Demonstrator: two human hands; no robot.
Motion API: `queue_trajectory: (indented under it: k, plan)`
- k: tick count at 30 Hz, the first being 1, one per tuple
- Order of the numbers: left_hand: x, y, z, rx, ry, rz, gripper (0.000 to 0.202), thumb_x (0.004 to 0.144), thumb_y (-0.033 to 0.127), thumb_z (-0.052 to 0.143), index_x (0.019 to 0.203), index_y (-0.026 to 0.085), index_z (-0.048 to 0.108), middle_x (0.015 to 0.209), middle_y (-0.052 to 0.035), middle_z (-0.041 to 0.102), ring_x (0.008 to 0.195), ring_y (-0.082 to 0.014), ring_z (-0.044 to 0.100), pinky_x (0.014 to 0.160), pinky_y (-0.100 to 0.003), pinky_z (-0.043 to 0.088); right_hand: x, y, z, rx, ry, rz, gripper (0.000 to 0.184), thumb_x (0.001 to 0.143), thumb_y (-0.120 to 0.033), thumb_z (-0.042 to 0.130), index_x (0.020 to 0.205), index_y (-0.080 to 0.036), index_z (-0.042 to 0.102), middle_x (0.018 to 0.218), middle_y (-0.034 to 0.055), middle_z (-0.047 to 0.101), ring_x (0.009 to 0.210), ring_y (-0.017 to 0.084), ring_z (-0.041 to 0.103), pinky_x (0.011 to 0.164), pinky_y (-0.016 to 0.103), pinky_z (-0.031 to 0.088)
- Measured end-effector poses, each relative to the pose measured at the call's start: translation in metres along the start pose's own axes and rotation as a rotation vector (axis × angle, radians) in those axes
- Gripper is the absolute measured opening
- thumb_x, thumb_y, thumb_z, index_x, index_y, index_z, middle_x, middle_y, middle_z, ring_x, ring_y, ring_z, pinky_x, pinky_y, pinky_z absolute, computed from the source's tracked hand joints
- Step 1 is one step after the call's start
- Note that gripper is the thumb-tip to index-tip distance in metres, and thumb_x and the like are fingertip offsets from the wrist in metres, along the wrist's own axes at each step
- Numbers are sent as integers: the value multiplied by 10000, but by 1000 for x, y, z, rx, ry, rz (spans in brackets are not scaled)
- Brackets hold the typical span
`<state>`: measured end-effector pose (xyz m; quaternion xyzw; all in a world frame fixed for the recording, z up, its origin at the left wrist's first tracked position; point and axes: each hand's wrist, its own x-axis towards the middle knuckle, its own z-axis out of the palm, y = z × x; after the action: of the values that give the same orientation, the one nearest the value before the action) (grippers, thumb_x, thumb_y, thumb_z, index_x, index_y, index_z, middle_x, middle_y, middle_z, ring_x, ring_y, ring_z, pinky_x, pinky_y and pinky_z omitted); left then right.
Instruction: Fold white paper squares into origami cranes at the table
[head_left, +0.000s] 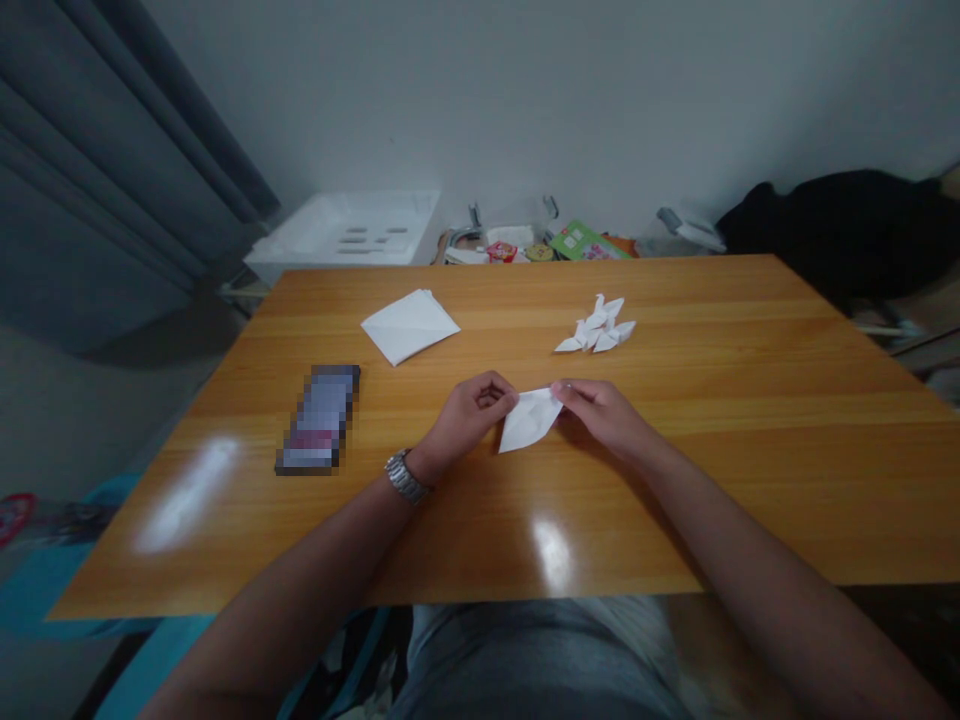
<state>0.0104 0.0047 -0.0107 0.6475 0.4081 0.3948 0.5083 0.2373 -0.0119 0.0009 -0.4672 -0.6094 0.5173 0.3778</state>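
Between my hands is a small folded sheet of white paper (529, 420), held a little above the wooden table. My left hand (481, 408), with a metal watch on its wrist, pinches the upper left corner between thumb and fingers. At the upper right corner my right hand (600, 408) grips the paper the same way. Just beyond my right hand lies a cluster of several white folded paper birds (600, 328). Farther left rests a stack of white paper sheets (410, 326).
A phone (319, 418) with a blurred screen lies on the left of the wooden table (712, 500). Behind the far edge are a white foam box (360, 225), a green packet (587, 241) and other small items. Dark cloth (840, 230) is heaped at the right.
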Motion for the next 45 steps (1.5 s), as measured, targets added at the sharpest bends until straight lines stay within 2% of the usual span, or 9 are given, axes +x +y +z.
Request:
queue_trajectory:
  k: [6,12,16,23,26,34,39,43,45]
  plan:
    - [1,3,-1,-3,-23,5,252,877,399,683,863,150,647,851,-39,692,786,-145,635,745,-259,516,0,3,1,60,-35,26,477,935,-641,563,930,-208,763,905,62,759,848,242,686,798,359,562]
    - [-1,5,-1,109,-55,23,233,907,388,642,899,155,654,845,-35,687,781,-149,639,715,-253,519,1,6,0,-88,-50,-33,472,969,-615,523,958,-212,768,954,51,765,935,267,684,886,373,526]
    - [-2,5,2,140,-77,56,230,924,383,651,902,155,671,857,-39,704,788,-144,650,719,-247,523,0,4,4,-152,-71,-79,452,996,-569,494,977,-207,764,958,50,763,908,253,681,843,351,513]
    - [-4,6,3,170,-83,62,238,932,391,661,883,158,668,825,-34,702,753,-138,648,674,-235,516,-3,1,11,-213,-11,-100,326,909,-515,665,935,-200,742,897,52,756,820,224,673,737,318,497]
    - [-4,7,3,184,-96,70,247,935,401,661,892,158,670,827,-37,703,748,-137,645,669,-235,514,-2,1,10,-243,7,-109,309,920,-492,655,910,-198,748,883,54,760,810,222,676,732,320,492]
    - [-1,13,-2,207,-112,61,220,923,365,676,896,146,683,841,-37,710,735,-124,630,664,-225,498,0,0,-4,-191,-146,-87,442,974,-558,531,894,-202,781,911,42,775,850,247,686,793,357,529]
    - [0,16,-6,199,-118,46,248,920,386,672,892,141,693,847,-37,713,753,-132,630,669,-227,489,-2,-2,-5,25,-233,12,471,929,-618,585,1075,-221,793,1017,65,783,993,276,694,967,445,535]
    - [0,13,-6,154,-102,14,268,902,406,687,881,139,683,848,-38,706,746,-132,623,674,-232,488,-2,-3,-1,227,-110,100,511,877,-665,635,1021,-198,783,981,103,776,883,245,711,889,429,577]
    - [1,9,-5,105,-83,-1,275,890,414,699,890,140,676,859,-37,700,757,-133,625,689,-235,493,0,-3,-2,223,2,73,481,870,-661,648,934,-199,763,908,93,765,807,220,700,816,393,584]
